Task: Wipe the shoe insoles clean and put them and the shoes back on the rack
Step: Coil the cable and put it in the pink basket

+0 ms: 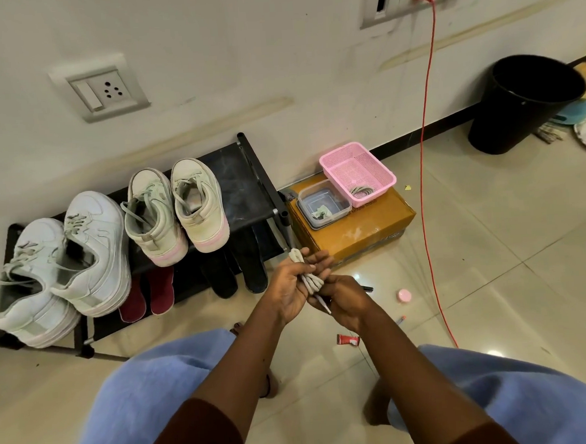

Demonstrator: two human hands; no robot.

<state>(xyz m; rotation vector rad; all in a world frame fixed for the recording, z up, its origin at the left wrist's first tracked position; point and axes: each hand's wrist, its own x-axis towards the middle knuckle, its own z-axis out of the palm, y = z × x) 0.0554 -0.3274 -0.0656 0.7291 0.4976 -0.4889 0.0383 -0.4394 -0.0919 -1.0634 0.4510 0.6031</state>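
Note:
A low black shoe rack (248, 190) stands against the wall. On its top shelf sit a white pair of sneakers (57, 263) at the left and a cream pair with pink soles (177, 211) beside them. On the lower shelf lie two maroon insoles (152, 295) and two black insoles (239, 269), jutting out over the front. In front of the rack my left hand (290, 285) grips a bundle of coiled white shoelace (308, 277). My right hand (342, 299) pinches the lace's loose end just below the bundle.
A yellow cardboard box (364, 231) right of the rack carries a pink basket (359, 171) and a clear tub (323, 206). A black bin (524, 101) stands far right. An orange cable (428, 179) hangs from the wall socket. Small items litter the tiles near my knees.

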